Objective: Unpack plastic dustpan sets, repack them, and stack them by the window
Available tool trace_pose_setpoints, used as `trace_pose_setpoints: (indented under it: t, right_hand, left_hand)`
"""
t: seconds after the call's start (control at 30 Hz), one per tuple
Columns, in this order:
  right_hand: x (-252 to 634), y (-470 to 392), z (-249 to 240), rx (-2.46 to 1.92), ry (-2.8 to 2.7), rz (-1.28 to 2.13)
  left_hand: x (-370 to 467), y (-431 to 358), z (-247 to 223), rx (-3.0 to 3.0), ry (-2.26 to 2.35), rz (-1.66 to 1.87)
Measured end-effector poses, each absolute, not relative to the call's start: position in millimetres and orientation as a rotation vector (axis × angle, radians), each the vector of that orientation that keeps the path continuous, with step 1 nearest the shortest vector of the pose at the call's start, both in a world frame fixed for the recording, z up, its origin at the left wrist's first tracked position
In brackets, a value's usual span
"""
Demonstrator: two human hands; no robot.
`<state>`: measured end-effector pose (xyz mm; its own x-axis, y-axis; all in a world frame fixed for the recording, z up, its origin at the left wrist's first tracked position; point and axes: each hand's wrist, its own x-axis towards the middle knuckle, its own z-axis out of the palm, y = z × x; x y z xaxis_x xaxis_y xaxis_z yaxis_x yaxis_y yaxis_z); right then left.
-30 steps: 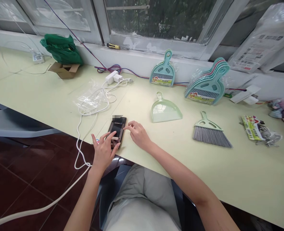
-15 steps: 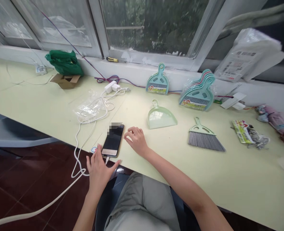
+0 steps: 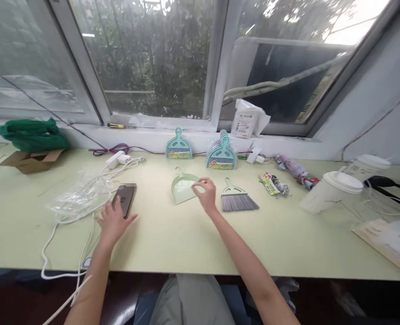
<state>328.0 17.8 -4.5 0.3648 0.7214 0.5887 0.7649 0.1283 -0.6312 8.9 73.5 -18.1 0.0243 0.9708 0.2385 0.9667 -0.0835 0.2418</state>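
My left hand reaches over the near end of a dark smartphone, with fingers spread and the thumb out to the right. The phone lies face down, its camera side showing. Over the right edge of a pale green dustpan is my right hand, fingertips and thumb drawn together in a pinch. Whether it touches the pan, or holds anything, is hard to make out. Just right of that hand a small green hand brush with grey bristles lies flat.
Packaged dustpan sets and a stack of more sets lean by the window wall. A white cable and clear plastic wrap lie at left. Paper cups, a folded umbrella and a keychain pack are at right.
The view has swung right and up. The phone went from screen up to face down, farther from the table edge. My right hand moved right, from beside the phone to the dustpan.
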Motion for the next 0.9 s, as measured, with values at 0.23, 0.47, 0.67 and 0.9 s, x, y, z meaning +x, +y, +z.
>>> trace_pose_setpoints:
  t: [0.23, 0.47, 0.67, 0.9]
  right_hand:
    - [448, -22, -1, -2.565, -0.946, -0.127]
    - [432, -21, -17, -2.689, -1.027, -0.169]
    - [437, -16, -21, -2.535, -1.209, 0.045]
    - [438, -13, -23, -2.595, -1.132, 0.04]
  left_hand:
    - [184, 134, -5, 2.355, 1.594, 0.605]
    - [197, 147, -32, 2.005, 1.518, 0.656]
    - [191, 137, -32, 2.162, 1.487, 0.576]
    - [200, 128, -31, 2.299, 1.387, 0.484]
